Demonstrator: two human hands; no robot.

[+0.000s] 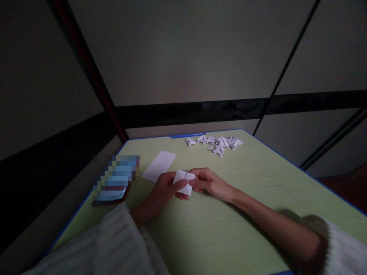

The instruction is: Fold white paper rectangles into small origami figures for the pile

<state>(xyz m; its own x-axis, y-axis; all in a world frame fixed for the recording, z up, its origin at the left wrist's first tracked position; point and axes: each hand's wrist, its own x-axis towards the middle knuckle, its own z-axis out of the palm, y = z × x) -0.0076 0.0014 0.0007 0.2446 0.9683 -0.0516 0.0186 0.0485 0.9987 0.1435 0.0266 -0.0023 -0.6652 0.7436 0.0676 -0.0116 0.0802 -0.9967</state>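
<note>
Above the middle of the table, a small folded square of white paper (180, 176) is held between my two hands, with creases and flaps on its upper face. My left hand (165, 188) grips it from the left, the thumb lying on top and fingertips showing beneath. From the right, my right hand (208, 183) pinches the paper's right side near the left thumb. Just beyond the left hand lies a flat white paper sheet (160, 163).
Several folded white paper figures (222, 143) cluster near the far edge of the light green table (229, 236), which has a blue rim. A pixelated flat object with a dark red edge (116, 181) lies at the left. Wall panels (183, 53) stand behind the table.
</note>
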